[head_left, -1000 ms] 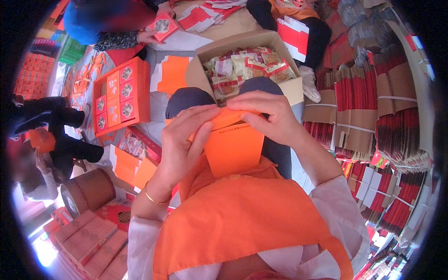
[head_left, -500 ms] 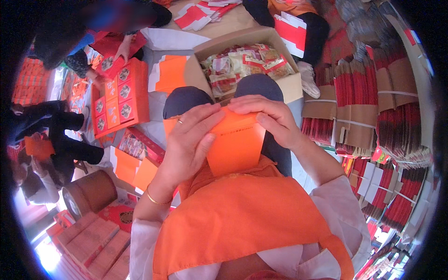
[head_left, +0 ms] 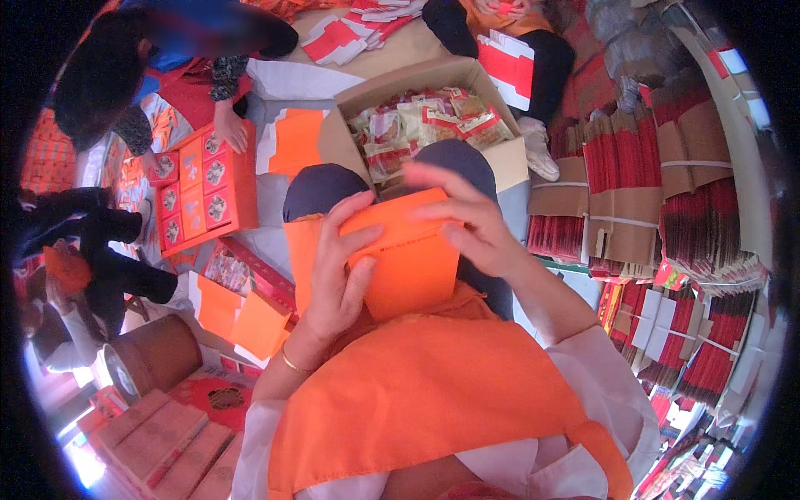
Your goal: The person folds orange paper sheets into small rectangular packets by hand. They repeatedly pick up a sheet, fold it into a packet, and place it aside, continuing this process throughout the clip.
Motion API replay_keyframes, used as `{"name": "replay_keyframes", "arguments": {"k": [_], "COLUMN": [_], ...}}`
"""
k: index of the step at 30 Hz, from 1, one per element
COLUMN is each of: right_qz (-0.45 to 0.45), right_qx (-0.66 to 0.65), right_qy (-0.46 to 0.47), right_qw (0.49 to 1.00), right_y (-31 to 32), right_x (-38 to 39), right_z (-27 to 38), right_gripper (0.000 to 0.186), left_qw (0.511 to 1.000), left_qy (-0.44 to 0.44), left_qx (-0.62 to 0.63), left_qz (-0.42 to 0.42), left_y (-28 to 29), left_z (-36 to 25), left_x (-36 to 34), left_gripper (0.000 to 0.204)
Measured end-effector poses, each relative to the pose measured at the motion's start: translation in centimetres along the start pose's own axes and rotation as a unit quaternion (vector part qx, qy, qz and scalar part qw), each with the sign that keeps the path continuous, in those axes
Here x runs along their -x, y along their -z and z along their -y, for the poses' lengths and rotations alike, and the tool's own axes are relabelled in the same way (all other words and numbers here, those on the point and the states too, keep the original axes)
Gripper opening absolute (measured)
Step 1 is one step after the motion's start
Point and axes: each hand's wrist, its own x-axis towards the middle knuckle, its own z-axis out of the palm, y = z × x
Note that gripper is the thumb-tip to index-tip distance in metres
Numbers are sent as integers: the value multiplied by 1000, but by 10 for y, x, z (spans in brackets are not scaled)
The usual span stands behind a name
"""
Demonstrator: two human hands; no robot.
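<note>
A small orange carton (head_left: 412,258) stands on my lap, with a line of dark print near its upper edge. My left hand (head_left: 340,267) is closed round its left side, fingers over the top and thumb on the near face. My right hand (head_left: 467,221) is at the upper right corner, its fingers apart; the raised index finger is blurred, while other fingertips lie against the carton. An orange apron (head_left: 417,392) covers my front. Past my knees stands an open cardboard box (head_left: 492,83) with small clear food packets (head_left: 433,117) in it.
Flat orange cartons (head_left: 300,137) lie ahead; more orange cartons (head_left: 242,317) are at left. A co-worker's hand (head_left: 231,125) touches a red gift box (head_left: 208,192). Bundled red-and-brown card stacks (head_left: 621,183) line the right. A brown drum (head_left: 154,350) and pink boxes (head_left: 158,437) sit lower left.
My right hand has come away from the carton's top edge, its index finger lifting. My left hand has shifted down the left side. The co-worker's hand now lies on the gift box's corner.
</note>
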Motion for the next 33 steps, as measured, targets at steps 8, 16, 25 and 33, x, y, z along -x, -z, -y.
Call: {"name": "replay_keyframes", "arguments": {"k": [8,16,25,33], "right_qz": [-103,-87,56,304], "right_qx": [-106,-131,-94,37], "right_qy": [-149,-109,-108,-130], "right_qw": [978,982,988,943], "right_y": [-29,-65,-108,-185], "right_x": [26,-62,-103,-130], "right_z": [-9,3,-15,-8], "right_gripper": [70,82,79,74], "left_qw": [984,949,676,730], "left_qy": [170,259,326,305], "left_qx": [17,94,209,235], "left_qz": [48,-151,-627,-564], "left_y": [-35,0,47,37], "left_z": [9,-2,22,32], "left_x": [57,69,247,194], "left_gripper": [108,96,70,75]}}
